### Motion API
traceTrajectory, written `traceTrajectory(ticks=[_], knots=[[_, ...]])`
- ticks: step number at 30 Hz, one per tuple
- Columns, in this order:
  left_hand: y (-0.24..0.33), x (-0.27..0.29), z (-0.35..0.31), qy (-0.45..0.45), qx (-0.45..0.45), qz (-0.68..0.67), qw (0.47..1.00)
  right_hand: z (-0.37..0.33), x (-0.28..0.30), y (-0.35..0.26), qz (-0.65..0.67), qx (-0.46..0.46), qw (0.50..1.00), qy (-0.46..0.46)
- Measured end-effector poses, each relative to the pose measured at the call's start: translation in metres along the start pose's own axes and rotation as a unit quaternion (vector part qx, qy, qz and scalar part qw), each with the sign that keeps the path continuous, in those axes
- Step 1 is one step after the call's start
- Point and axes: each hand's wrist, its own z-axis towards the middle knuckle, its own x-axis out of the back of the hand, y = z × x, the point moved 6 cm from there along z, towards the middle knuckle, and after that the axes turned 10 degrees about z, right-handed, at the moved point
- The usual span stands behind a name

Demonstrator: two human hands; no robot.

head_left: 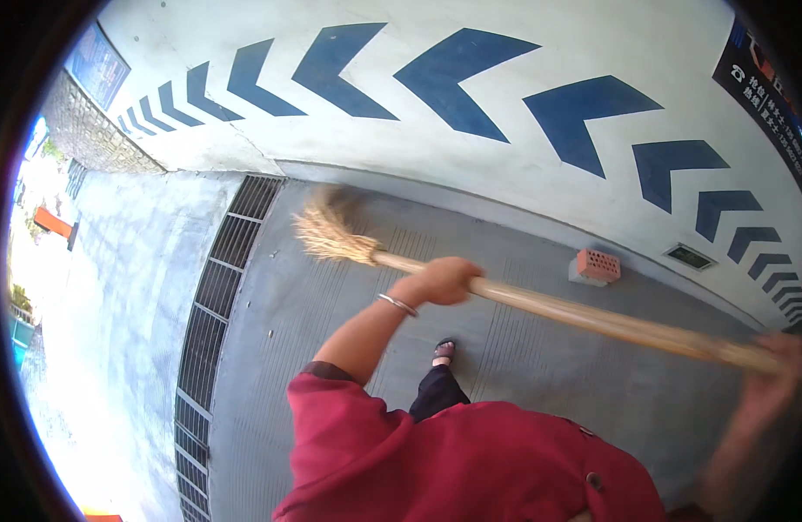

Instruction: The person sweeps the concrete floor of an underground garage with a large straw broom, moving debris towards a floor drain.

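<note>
A straw broom (584,320) with a long wooden handle slants across the view, its bristle head at the left and its other end at the right. My left hand (449,280), with a bangle at the wrist, is wrapped round the handle a short way from the bristles. Close to the far right end, my right hand (779,361) grips the handle; it is smeared by motion. The bristles fan out over the grey concrete floor (401,222) near the wall, their tips blurred. Whether they touch the floor I cannot tell.
A white wall (471,165) with blue chevrons runs along the far side. At its foot sit a perforated red brick (598,264) and a small vent (690,257). A metal drain grate (211,326) crosses the floor at left, before a sunlit slope (123,348). My sandalled foot (444,350) shows below.
</note>
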Motion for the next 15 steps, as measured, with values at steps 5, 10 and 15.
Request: traceTrajectory(ticks=[5,10,15], knots=[[-0.167,-0.053,-0.061,-0.011,0.165,0.099,0.981,-0.067,-0.117,0.198,0.334,-0.261,0.904,0.056],[-0.114,-0.076,-0.072,-0.089,0.166,0.144,0.971,-0.099,-0.041,0.202,0.309,-0.251,0.914,0.079],[0.066,-0.084,0.005,-0.041,-0.066,0.054,0.996,-0.084,0.152,0.070,0.189,-0.023,0.980,0.066]])
